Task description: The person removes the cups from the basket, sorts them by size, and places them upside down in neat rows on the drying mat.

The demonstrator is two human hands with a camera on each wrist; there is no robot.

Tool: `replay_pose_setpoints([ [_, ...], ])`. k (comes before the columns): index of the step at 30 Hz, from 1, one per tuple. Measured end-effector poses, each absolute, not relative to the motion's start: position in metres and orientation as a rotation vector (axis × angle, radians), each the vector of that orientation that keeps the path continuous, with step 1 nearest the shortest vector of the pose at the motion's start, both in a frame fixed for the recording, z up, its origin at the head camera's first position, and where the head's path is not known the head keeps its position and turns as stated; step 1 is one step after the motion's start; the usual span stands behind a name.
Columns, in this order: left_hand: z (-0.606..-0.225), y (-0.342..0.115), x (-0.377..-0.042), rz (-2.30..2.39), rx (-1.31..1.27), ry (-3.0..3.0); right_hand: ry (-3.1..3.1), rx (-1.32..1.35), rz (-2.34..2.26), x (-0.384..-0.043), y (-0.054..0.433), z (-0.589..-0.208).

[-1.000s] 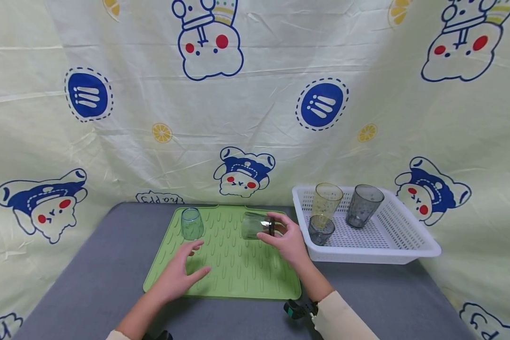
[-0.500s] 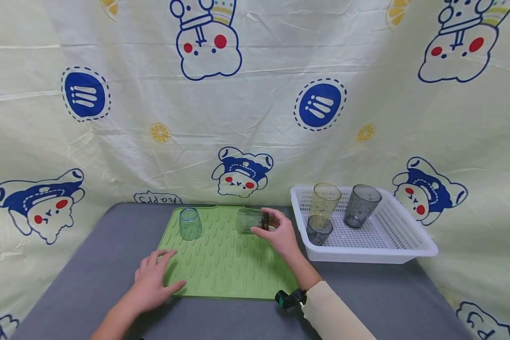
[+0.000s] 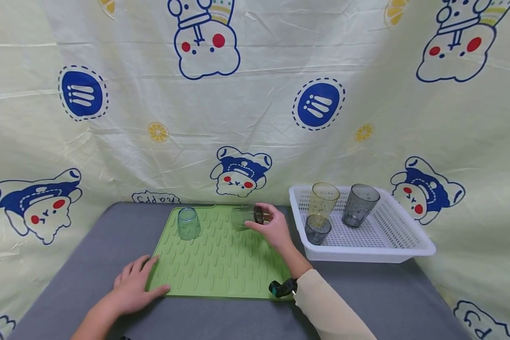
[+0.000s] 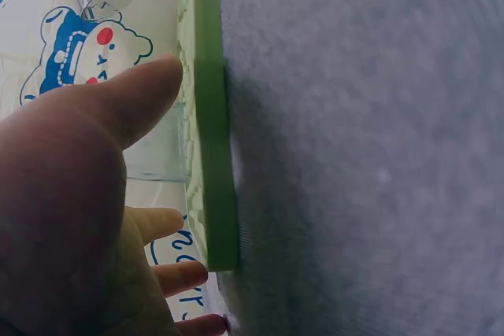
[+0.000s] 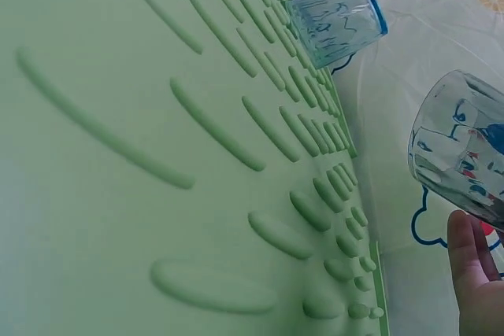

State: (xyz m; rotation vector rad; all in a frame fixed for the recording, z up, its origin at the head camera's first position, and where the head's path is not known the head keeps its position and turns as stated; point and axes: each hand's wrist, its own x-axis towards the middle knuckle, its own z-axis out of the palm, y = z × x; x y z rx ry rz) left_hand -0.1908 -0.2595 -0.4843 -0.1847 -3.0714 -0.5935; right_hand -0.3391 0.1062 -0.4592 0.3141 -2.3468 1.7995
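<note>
My right hand (image 3: pixel 276 230) grips a clear drinking glass (image 3: pixel 242 218) by its dark base end. The glass lies sideways above the back of a green drying mat (image 3: pixel 221 271), mouth to the left; the right wrist view shows the glass (image 5: pixel 453 151) apart from the mat. My left hand (image 3: pixel 129 289) rests at the mat's front-left corner, fingers spread along the left edge and thumb at the front edge. In the left wrist view, the thumb (image 4: pixel 150 92) lies close to the mat's edge (image 4: pixel 211 116). A bluish glass (image 3: pixel 189 225) stands upside down at the mat's back left.
A white plastic basket (image 3: pixel 365 256) stands to the right of the mat. Inside are a yellowish glass (image 3: pixel 324 198), a tall grey glass (image 3: pixel 360 205) and a shorter dark glass (image 3: pixel 318 230). A patterned curtain (image 3: pixel 246 113) hangs behind the grey table (image 3: pixel 204 321).
My left hand has moved left and down, from over the mat to its front-left corner. The right hand has carried the sideways glass slightly left and back.
</note>
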Motion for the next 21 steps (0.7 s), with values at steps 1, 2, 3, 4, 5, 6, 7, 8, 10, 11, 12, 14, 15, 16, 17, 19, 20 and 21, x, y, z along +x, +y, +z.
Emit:
replay_pose_setpoints([
  [1,-0.484,-0.260,-0.192,-0.579,-0.183,-3.083,-2.341,0.324,1.805,-0.340,0.105,-0.459],
  [2,-0.484,-0.261,-0.192,-0.567,-0.181,-3.095,-2.339,0.328,1.804,-0.340,0.104,-0.459],
  [3,-0.484,-0.262,-0.193,-0.560,-0.179,-3.104,-2.335,0.332,1.809,-0.341,0.102,-0.459],
  [4,-0.485,-0.263,-0.194,-0.552,-0.175,-3.112,-2.334,0.334,1.812,-0.342,0.101,-0.459],
  [5,-0.485,-0.263,-0.194,-0.544,-0.175,-3.118,-2.332,0.333,1.817,-0.342,0.100,-0.459],
  [6,-0.485,-0.264,-0.195,-0.537,-0.176,-3.123,-2.334,0.329,1.820,-0.343,0.100,-0.459],
  [7,-0.485,-0.264,-0.195,-0.534,-0.177,-3.126,-2.332,0.326,1.828,-0.344,0.099,-0.459],
  [8,-0.485,-0.264,-0.195,-0.532,-0.178,-3.127,-2.336,0.321,1.828,-0.345,0.098,-0.459],
  [10,-0.486,-0.265,-0.196,-0.525,-0.178,-3.128,-2.349,0.315,1.820,-0.347,0.096,-0.459],
  [11,-0.486,-0.265,-0.196,-0.522,-0.178,-3.128,-2.355,0.316,1.812,-0.348,0.095,-0.460],
  [12,-0.486,-0.265,-0.196,-0.519,-0.177,-3.129,-2.364,0.316,1.800,-0.349,0.094,-0.460],
  [14,-0.486,-0.266,-0.196,-0.513,-0.172,-3.131,-2.380,0.316,1.773,-0.351,0.092,-0.460],
  [15,-0.486,-0.266,-0.197,-0.508,-0.168,-3.134,-2.392,0.317,1.758,-0.352,0.092,-0.460],
  [16,-0.486,-0.266,-0.197,-0.502,-0.164,-3.138,-2.402,0.318,1.747,-0.352,0.091,-0.460],
  [17,-0.486,-0.267,-0.198,-0.500,-0.158,-3.143,-2.410,0.318,1.737,-0.353,0.090,-0.459],
  [19,-0.485,-0.268,-0.198,-0.490,-0.150,-3.156,-2.423,0.313,1.728,-0.354,0.088,-0.459],
  [20,-0.485,-0.268,-0.199,-0.485,-0.146,-3.165,-2.429,0.312,1.726,-0.354,0.088,-0.458],
  [21,-0.484,-0.268,-0.199,-0.482,-0.140,-3.175,-2.432,0.312,1.725,-0.355,0.087,-0.458],
])
